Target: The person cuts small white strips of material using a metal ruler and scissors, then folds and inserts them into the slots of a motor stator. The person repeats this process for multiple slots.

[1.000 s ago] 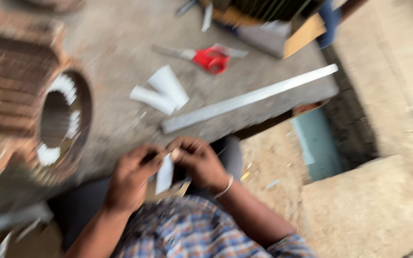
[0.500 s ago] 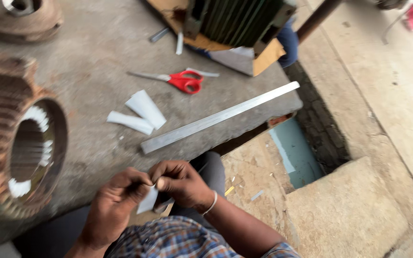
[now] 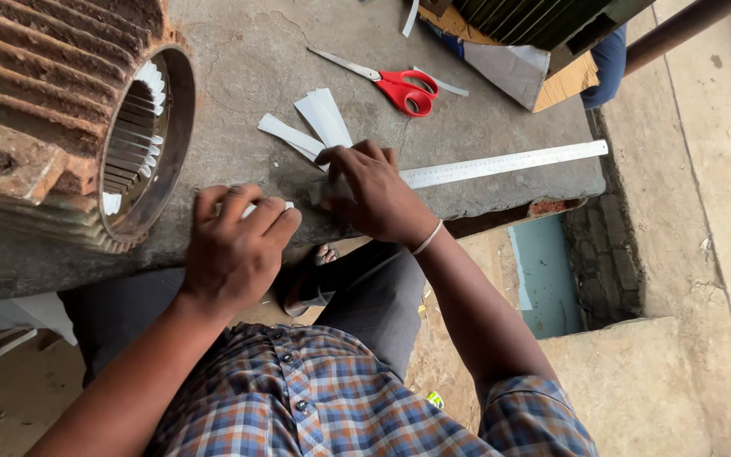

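Note:
My left hand and my right hand both press a strip of white paper down near the front edge of a grey stone slab. Most of the strip is hidden under my fingers. Just behind my right hand lie two or three cut white paper pieces and a long steel ruler. Red-handled scissors lie further back. At the left a rusty motor stator housing rests on its side, with white paper liners in its slots.
A finned dark motor body on cardboard and a grey sheet stand at the back right of the slab. A rusty pipe crosses the top right corner. Right of the slab are concrete floor and a recessed light-blue pit.
Both hands have moved from my lap up onto the slab's front edge, taking the paper strip with them. The camera has tilted down and closer to the slab.

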